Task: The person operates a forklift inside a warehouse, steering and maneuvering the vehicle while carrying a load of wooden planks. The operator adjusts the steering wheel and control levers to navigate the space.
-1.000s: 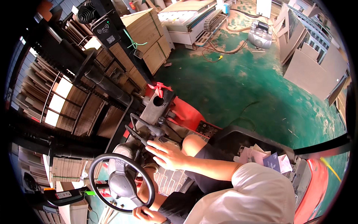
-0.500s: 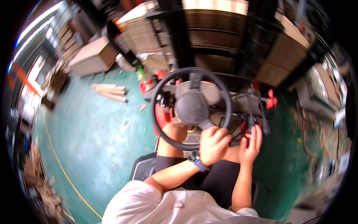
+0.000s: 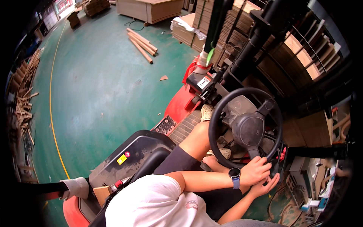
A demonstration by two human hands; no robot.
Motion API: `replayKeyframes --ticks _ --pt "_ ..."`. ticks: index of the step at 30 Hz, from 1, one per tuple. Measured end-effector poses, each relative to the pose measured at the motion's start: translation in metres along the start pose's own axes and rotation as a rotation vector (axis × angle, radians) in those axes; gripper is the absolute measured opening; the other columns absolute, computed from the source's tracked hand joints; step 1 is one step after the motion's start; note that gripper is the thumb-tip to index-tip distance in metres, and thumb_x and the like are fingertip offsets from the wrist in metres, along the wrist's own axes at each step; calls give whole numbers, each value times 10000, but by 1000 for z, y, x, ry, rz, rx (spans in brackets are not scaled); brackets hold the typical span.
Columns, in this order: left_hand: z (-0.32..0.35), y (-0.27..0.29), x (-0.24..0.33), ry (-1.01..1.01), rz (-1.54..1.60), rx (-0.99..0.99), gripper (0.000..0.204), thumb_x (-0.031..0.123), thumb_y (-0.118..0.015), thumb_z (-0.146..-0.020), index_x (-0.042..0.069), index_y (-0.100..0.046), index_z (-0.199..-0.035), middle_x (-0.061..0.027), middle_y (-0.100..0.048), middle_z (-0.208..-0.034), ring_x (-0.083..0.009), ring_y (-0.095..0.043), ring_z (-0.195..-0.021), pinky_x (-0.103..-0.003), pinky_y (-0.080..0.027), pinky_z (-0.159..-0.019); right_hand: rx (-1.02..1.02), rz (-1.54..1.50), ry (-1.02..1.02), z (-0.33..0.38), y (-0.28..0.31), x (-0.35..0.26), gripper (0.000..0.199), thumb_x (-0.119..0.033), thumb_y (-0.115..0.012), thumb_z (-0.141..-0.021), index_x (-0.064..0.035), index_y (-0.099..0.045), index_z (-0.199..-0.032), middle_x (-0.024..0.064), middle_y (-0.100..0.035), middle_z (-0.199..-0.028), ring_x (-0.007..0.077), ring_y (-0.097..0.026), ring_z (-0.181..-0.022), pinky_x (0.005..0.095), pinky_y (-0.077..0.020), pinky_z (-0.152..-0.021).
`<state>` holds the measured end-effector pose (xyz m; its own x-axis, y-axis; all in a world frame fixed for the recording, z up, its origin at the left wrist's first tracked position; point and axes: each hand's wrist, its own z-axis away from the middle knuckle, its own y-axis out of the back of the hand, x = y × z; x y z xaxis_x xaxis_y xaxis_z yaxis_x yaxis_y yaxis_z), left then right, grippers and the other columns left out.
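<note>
I sit on a forklift behind its black steering wheel [image 3: 213, 145]. My left hand [image 3: 256, 171], with a watch on its wrist, is closed on the wheel's lower part, where a spoke meets the rim. Just below it, my right hand [image 3: 267, 186] has its fingers stretched out, beside dark control levers [image 3: 275, 168] to the right of the wheel. The left hand hides part of the right one, and I cannot tell whether its fingertips touch a lever.
The dark mast [image 3: 242, 56] rises ahead, with stacked brown boards [image 3: 280, 68] beyond it. Wooden strips [image 3: 141, 43] lie on the green floor to the left, near a large boxy stack [image 3: 151, 11]. A yellow line [image 3: 52, 113] runs along the floor. Clutter [image 3: 314, 181] stands at right.
My view has swung left, so the wheel and both hands now appear lower and farther right. The left hand stays on the wheel; the right hand now shows partly behind it.
</note>
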<state>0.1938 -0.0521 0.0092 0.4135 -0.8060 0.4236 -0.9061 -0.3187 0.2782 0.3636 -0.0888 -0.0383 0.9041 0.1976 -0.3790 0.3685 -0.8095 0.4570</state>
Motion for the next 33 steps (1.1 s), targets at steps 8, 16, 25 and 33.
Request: replayKeyframes --ticks 8,16,25,33 --pt "11 -3 -3 1 4 57 133 218 -698 -773 102 -634 -768 -35 -513 -889 -237 -531 -919 -352 -425 -775 -6 217 2 -9 -1 1 474 -186 -701 -990 -45 -600 -1431 150 -550 -1429 221 -652 -1065 324 -535 -874" --pt "20 18 -4 -9 58 90 192 202 -674 -790 78 -669 -938 -29 -512 -877 -231 -528 -928 -339 -413 -786 2 296 -19 -11 -4 -2 434 -122 -595 -983 -56 -621 -1411 164 -557 -1419 270 -650 -1059 388 -536 -908" --pt "25 28 -8 -31 43 61 182 194 -671 -772 92 -676 -923 -20 -531 -909 -231 -523 -944 -346 -406 -781 -28 239 -95 -10 -6 -3 474 -157 -649 -984 -61 -599 -1446 178 -541 -1450 302 -600 -1241 385 -504 -983" --pt "24 27 -8 -46 36 32 151 193 -667 -764 100 -656 -882 -22 -513 -905 -227 -518 -916 -350 -415 -794 -59 219 -170 -7 -5 2 490 -116 -596 -994 -76 -565 -1482 160 -518 -1487 283 -605 -1200 373 -495 -946"
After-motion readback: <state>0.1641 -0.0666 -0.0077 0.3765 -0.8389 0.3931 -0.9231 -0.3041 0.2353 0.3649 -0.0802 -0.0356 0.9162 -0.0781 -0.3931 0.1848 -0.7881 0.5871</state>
